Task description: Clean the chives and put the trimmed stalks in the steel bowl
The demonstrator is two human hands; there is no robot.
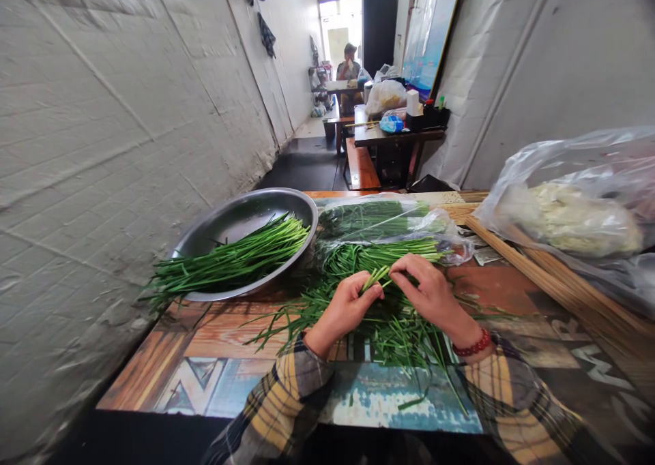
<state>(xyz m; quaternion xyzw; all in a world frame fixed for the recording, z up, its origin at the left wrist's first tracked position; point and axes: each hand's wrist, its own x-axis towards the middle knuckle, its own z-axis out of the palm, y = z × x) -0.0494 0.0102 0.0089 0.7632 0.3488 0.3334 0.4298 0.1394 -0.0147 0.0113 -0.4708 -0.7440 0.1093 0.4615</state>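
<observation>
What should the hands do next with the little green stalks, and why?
Maybe the right hand should gently pick at the pale ends of the stalks: the left hand is gripping them, and the right fingers are right by those ends. Loose leaves lie below.

Wooden sticks point(532, 271), clear bag point(557, 172) (pale contents point(586, 221)).

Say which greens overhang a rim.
The bunch in the metal bowl, leaf ends over its left rim; other greens are on the table or in the left hand.
</observation>
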